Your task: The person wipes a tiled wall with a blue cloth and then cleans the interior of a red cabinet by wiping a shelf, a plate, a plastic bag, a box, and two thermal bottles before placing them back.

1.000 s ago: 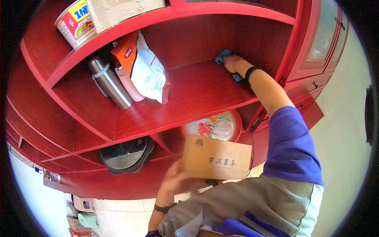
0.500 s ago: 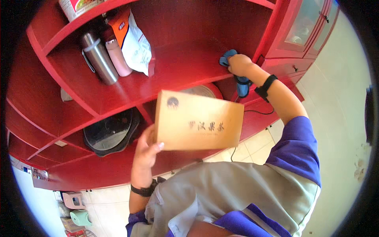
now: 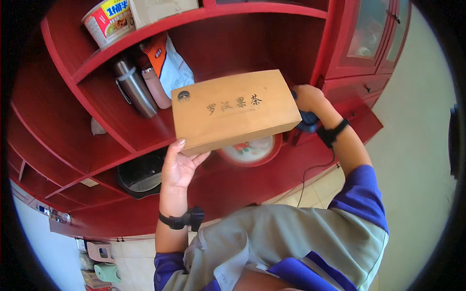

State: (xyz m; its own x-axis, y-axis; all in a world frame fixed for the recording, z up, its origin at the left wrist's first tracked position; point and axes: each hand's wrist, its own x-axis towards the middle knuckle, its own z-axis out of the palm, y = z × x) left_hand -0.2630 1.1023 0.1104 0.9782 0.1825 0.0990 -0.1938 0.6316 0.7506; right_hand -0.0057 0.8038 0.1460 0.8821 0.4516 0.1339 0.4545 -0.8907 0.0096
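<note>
A tan cardboard tea box (image 3: 235, 109) is held up in front of the red shelf unit (image 3: 286, 53). My left hand (image 3: 180, 167) grips it at its lower left corner, thumb on the front edge and fingers underneath. To the right of the box, my right hand (image 3: 309, 99) is closed on a blue cloth (image 3: 308, 121), which hangs below the fist. Part of the cloth and the fingertips are hidden behind the box's right end. Behind the box, most of the shelf board is covered from view.
A steel flask (image 3: 138, 93), a pink bottle (image 3: 158, 88) and a white-orange pouch (image 3: 175, 68) stand on the shelf at left. Above them are an instant noodle tub (image 3: 109, 24) and a pale box (image 3: 162, 10). A patterned basin (image 3: 252, 150) sits lower, near a black cable (image 3: 310, 169).
The tea box has risen and tilted, its top face and front side now showing. It now overlaps my right hand's cloth. The view has shifted, bringing the basin and noodle tub more into sight.
</note>
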